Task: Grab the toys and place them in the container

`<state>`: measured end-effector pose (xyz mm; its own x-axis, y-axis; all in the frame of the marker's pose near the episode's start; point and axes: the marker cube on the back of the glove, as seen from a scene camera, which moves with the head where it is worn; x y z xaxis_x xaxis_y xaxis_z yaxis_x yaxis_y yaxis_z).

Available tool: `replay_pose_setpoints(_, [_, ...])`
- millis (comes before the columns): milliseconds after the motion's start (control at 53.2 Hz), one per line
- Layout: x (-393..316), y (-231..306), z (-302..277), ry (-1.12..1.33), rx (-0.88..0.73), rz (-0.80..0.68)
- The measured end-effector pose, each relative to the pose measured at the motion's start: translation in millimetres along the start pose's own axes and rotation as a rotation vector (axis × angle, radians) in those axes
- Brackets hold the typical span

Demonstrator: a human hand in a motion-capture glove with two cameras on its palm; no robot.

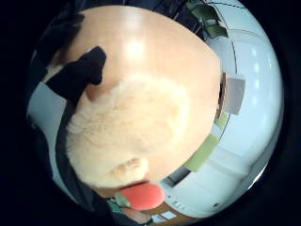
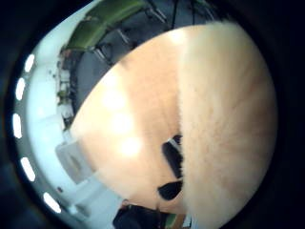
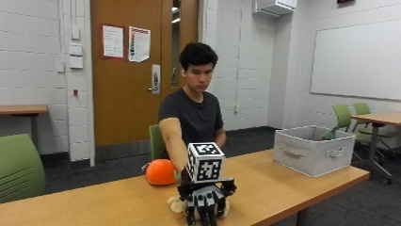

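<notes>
At the near edge of the wooden table (image 3: 294,183), the gloved right hand (image 3: 204,201) curls its fingers (image 3: 199,207) over a cream plush toy (image 3: 177,204), with 1 orange ball-shaped toy (image 3: 160,172) just behind and the grey fabric container (image 3: 312,149) well apart.

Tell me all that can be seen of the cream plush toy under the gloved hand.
The cream plush toy looks soft and furry, pale cream all over, with a rounded body and a small stubby part sticking out near the orange toy. It lies on the wooden table, near its front edge, far from the grey fabric container. The gloved right hand is on top of it, fingers curled down over it. Its face cannot be seen.
</notes>
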<state>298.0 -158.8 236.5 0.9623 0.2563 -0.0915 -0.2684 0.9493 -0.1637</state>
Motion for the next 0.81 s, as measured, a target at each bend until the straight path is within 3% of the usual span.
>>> replay_pose_setpoints(244, [-4,17,-11,0.062,0.112,0.007])
replay_pose_setpoints(432, [-25,45,-39,0.027,0.09,-0.007])
replay_pose_setpoints(808, [-164,146,-256,-0.059,0.379,-0.214])
